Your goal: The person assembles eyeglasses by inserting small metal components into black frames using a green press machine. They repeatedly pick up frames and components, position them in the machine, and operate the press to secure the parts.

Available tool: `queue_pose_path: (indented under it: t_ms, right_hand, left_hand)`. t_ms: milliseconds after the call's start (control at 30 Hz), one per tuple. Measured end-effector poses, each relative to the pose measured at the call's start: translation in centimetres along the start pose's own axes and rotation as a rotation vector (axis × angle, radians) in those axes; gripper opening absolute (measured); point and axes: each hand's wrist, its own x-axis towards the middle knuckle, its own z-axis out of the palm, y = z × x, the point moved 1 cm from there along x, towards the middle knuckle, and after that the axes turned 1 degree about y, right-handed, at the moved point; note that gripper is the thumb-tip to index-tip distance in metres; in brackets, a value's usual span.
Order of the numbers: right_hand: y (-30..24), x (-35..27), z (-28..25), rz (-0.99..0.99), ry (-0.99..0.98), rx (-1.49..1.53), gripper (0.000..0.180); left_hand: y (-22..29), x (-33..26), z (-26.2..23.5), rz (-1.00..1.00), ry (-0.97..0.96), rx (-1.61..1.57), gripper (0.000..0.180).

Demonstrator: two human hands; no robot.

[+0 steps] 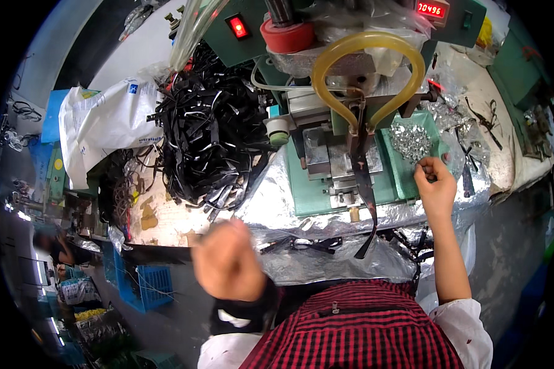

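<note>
A grey floor (505, 246) shows on the right and again at the near left, where a blue plastic crate (155, 287) stands just past the tabletop (175, 232), its left end pale and stained, its middle wrapped in a silvery sheet (269, 187). Over on the left I see the room go dim around bright white light strips (41, 272), with a pale sack (80, 291) below them.

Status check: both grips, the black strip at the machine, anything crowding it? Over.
Left grip blurred, right grip curled at green tray; holds unclear. Black strip hanging at machine front. Black pile close on machine's left.
</note>
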Motion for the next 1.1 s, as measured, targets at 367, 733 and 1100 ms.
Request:
queue_pose_path:
  t_ms: [367,733,1100]
  right_hand:
    - [-0.1,-0.2,-0.5,-0.147,0.095,-0.026,0.012]
    - [-8.1,0.0,-0.9,-0.452,-0.115,0.309,0.012]
    - [-11.2,-0.9,4.4,-0.039,-0.19,0.855,0.046]
  left_hand:
    - [-19.9,0.9,13.1,0.438,-0.707,0.597,0.022]
    - [-13.5,-2.2,10.2,-0.458,-0.256,-0.239,0.009]
    - [-4.1,2.0,6.6,-0.621,0.129,-0.905,0.014]
